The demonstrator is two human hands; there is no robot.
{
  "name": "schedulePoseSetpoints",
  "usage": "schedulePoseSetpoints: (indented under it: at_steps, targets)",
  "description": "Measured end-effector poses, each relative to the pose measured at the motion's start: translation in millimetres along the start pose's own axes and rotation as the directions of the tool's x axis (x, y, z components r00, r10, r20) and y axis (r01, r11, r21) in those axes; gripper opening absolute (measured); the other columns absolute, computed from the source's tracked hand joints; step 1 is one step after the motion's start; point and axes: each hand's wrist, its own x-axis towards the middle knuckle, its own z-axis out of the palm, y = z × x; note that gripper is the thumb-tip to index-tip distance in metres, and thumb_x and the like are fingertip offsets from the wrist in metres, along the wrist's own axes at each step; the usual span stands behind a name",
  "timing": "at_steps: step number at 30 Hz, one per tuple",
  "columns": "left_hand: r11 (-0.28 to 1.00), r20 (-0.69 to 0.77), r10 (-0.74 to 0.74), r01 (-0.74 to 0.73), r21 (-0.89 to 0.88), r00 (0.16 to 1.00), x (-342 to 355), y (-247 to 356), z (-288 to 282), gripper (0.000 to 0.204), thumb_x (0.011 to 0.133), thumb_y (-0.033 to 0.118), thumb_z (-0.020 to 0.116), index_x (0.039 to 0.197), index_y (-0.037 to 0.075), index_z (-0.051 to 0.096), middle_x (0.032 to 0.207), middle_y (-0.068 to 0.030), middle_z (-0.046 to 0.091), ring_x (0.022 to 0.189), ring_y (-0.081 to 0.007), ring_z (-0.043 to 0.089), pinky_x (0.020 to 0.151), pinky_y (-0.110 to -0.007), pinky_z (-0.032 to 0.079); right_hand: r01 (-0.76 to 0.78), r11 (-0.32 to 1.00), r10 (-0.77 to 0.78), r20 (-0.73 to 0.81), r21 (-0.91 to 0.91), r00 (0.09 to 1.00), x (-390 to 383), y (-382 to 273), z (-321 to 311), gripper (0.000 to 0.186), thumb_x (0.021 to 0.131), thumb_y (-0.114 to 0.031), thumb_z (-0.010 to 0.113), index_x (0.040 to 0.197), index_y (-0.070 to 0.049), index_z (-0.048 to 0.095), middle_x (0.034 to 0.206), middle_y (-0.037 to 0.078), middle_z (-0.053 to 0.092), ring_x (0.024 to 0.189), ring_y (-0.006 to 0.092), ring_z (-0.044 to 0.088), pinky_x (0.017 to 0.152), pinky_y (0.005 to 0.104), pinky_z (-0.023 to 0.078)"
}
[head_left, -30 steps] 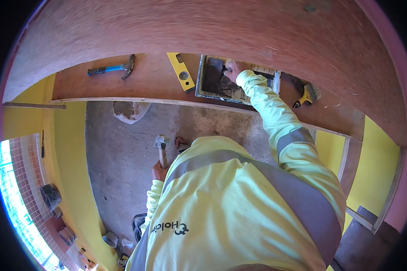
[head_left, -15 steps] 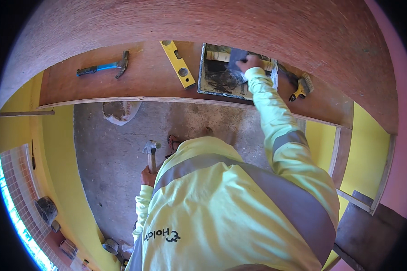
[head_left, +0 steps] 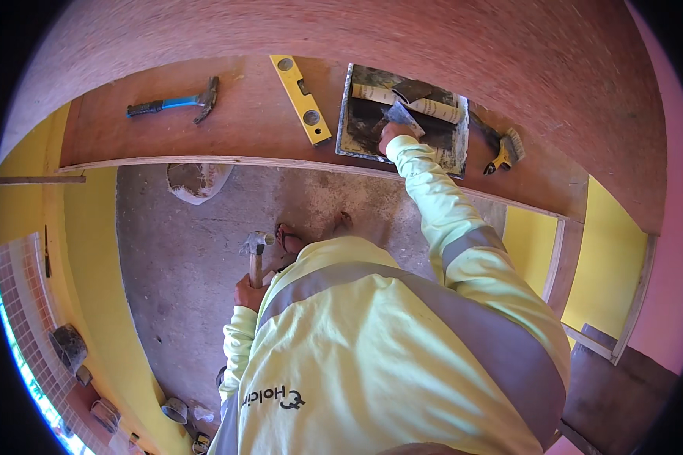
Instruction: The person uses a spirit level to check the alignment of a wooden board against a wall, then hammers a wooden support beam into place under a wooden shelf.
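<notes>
In my left hand (head_left: pixel 249 293), lowered at my side, is a claw hammer (head_left: pixel 256 243) held upright by its wooden handle, metal head on top. My right hand (head_left: pixel 395 135) reaches over a shallow dark tray (head_left: pixel 342 140) with a pale, smeared rim. Its fingers are closed at the handle end of a putty knife (head_left: pixel 404 117), whose grey blade points away from me; the handle itself is hidden. Beyond the blade, a dark flat piece (head_left: pixel 412 90) rests against a long cream tube (head_left: pixel 442 111) lying across the tray. Other dark tools in it are hard to make out.
On the wooden shelf (head_left: pixel 243 140) lie a blue-handled hammer (head_left: pixel 178 103), a yellow spirit level (head_left: pixel 302 98) and a brush (head_left: pixel 505 152) with a yellow-black handle. A wooden panel (head_left: pixel 341 30) curves across above. A sack (head_left: pixel 197 182) stands below the shelf; buckets (head_left: pixel 70 347) sit at left.
My right hand has left the dark flat piece, which now lies by the tube. It has moved left and nearer, onto the putty knife. My left hand keeps the hammer.
</notes>
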Motion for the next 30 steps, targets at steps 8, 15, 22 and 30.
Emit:
schedulePoseSetpoints:
  at_steps: [8, 15, 22, 30]
  targets:
    - [0.999, 0.049, -0.002, 0.005, -0.053, 0.999, 2, -8, -7, 0.063, 0.060, 0.053, 0.077, 0.099, 0.005, 0.068, 0.091, -0.0215, 0.067, 0.089, -0.0351, 0.066, 0.077, -0.042, 0.051, 0.298, 0.911, -0.326, -0.053, -0.283, 0.944, 101, 87, 59, 0.024, 0.079, -0.029, 0.060, 0.087, -0.006, 0.062, 0.086, 0.020, 0.062, 0.082, 0.0352, 0.060, 0.072, 0.0479, 0.048]
    - [0.968, 0.105, -0.160, 0.177, -0.179, 0.982, -22, -66, -29, 0.069, 0.056, 0.056, 0.074, 0.099, 0.003, 0.066, 0.097, -0.0236, 0.066, 0.094, -0.0358, 0.064, 0.083, -0.042, 0.049, 0.594, 0.804, -0.589, -0.170, -0.025, 0.790, 35, 41, 10, 0.012, 0.066, -0.015, 0.068, 0.070, -0.004, 0.064, 0.071, 0.017, 0.063, 0.065, 0.0296, 0.061, 0.062, 0.0403, 0.048]
    - [0.846, 0.113, -0.045, 0.098, -0.524, 0.993, -39, -94, -102, 0.051, 0.069, 0.034, 0.073, 0.105, 0.000, 0.061, 0.084, -0.0152, 0.066, 0.077, -0.0243, 0.065, 0.071, -0.036, 0.052, 0.497, 0.790, -0.454, -0.202, 0.359, 0.868, -17, -67, -37, 0.011, 0.086, -0.011, 0.051, 0.081, -0.003, 0.053, 0.066, 0.012, 0.060, 0.047, 0.0216, 0.058, 0.045, 0.0357, 0.047]
    - [0.619, -0.361, 0.110, -0.348, -0.704, 0.926, -16, -97, -212, 0.044, 0.078, 0.030, 0.072, 0.105, 0.004, 0.050, 0.080, -0.0061, 0.058, 0.066, -0.0148, 0.058, 0.060, -0.032, 0.049, 0.723, 0.504, -0.781, -0.109, 0.473, 0.615, -6, -209, 39, 0.013, 0.084, -0.006, 0.049, 0.071, -0.005, 0.052, 0.053, 0.004, 0.049, 0.048, 0.0138, 0.052, 0.042, 0.0299, 0.040]
